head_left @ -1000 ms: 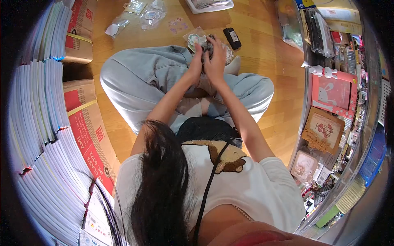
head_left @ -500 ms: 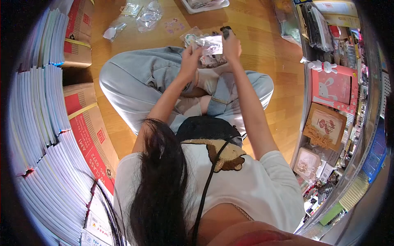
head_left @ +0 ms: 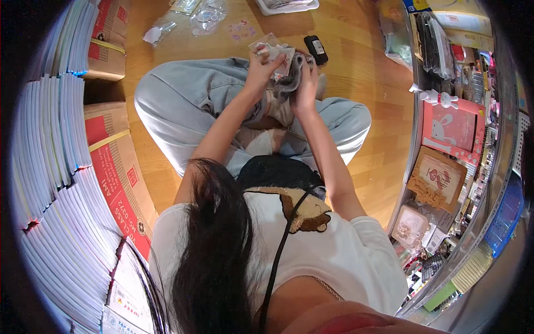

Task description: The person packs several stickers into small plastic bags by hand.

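Both hands are together above my crossed legs, beyond my feet. My left hand (head_left: 263, 71) is closed on small clear plastic packets (head_left: 276, 53) with white and coloured pieces in them. My right hand (head_left: 305, 88) curls around the right side of the bundle, against a crumpled grey item (head_left: 289, 83) that I cannot identify. The fingers partly cover what lies between the hands. Just beyond my right hand, a black object with a white label (head_left: 316, 49) lies on the wooden floor.
Several clear packets (head_left: 208, 16) and a small sheet of purple and pink stickers (head_left: 242, 30) lie on the floor ahead. A white tray (head_left: 288, 10) stands beyond. Stacked notebooks (head_left: 50, 133) and cartons (head_left: 119, 172) line the left; a crowded shelf (head_left: 439, 178) lines the right.
The black object has left my right hand and now lies on the floor. The shiny packet between my hands no longer shows; my right hand is now against the grey item.
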Demonstrator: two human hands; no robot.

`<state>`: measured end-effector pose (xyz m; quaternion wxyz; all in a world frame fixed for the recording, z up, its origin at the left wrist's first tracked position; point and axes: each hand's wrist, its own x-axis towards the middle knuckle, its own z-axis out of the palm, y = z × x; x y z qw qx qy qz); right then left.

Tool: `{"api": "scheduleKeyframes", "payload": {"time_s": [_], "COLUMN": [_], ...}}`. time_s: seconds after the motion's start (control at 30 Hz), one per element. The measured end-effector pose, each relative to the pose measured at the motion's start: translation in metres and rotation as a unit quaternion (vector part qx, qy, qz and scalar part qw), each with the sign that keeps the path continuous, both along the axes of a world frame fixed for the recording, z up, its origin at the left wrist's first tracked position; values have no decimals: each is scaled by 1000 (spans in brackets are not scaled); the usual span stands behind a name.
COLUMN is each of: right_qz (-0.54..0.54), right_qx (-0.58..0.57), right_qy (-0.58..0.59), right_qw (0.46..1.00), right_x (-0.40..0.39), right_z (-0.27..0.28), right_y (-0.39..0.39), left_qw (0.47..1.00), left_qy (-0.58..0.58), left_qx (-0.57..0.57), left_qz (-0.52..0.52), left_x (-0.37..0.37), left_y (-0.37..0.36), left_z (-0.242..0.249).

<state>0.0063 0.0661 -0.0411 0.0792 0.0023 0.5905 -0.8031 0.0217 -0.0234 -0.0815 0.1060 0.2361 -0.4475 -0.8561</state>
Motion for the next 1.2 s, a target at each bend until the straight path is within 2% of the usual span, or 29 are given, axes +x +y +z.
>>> {"api": "scheduleKeyframes", "payload": {"time_s": [0.07, 0.1, 0.17, 0.2, 0.23, 0.3, 0.33, 0.37, 0.5, 0.63, 0.73, 0.77, 0.87, 0.9, 1.0, 1.03, 1.13, 1.17, 1.2], "right_qz": [-14, -17, -21, -23, -25, -21, -12, -3, 31, 33, 8, -34, -65, -102, -112, -82, -2, 27, 33], "right_qx": [57, 104, 161, 209, 255, 344, 350, 356, 388, 521, 536, 560, 434, 447, 369, 366, 431, 428, 438], "right_qy": [34, 59, 83, 141, 198, 296, 297, 298, 323, 378, 384, 391, 163, 192, 127, 156, 311, 329, 346], "right_qw": [998, 993, 983, 967, 946, 891, 888, 886, 863, 764, 752, 730, 884, 868, 914, 914, 847, 842, 829], "right_x": [7, 7, 8, 9, 10, 13, 14, 15, 18, 9, -20, -34, -60, -64, -32, -23, 4, 10, 6], "right_z": [6, 6, 6, 4, 2, 8, 11, 13, 8, 12, 2, -1, 0, -15, -14, -19, -20, -16, -14], "right_y": [-5, -4, -3, -3, -5, -6, -8, -9, -13, -13, -10, -8, -4, -2, -16, -18, -28, -31, -31], "left_qw": [981, 957, 985, 984, 996, 973, 947, 939, 953, 965, 971, 973, 974, 979, 988, 988, 951, 931, 945], "left_qy": [-8, -12, 65, 103, 69, 47, 35, 61, 57, 64, 52, 46, -20, -2, 52, 24, 28, 30, 22], "left_qx": [-189, -280, -152, -87, 12, 210, 306, 323, 261, 228, 203, 193, 21, 35, 86, 114, 298, 358, 320], "left_qz": [51, 75, -52, -114, -62, -81, -90, -106, -146, -113, -111, -119, -223, -199, -117, -102, -76, -68, -64], "left_x": [-8, -9, -8, -5, 8, 13, 14, 10, 13, 11, 16, 17, 20, 19, 14, 12, 13, 14, 14], "left_y": [1, 0, -4, -8, 0, -1, -2, -5, -8, 8, 16, 18, 26, 24, 21, 18, 2, 0, 1], "left_z": [-32, -32, -34, -23, 14, 27, 29, 17, 29, 16, 17, 18, -5, -4, -1, -5, 16, 21, 22]}}
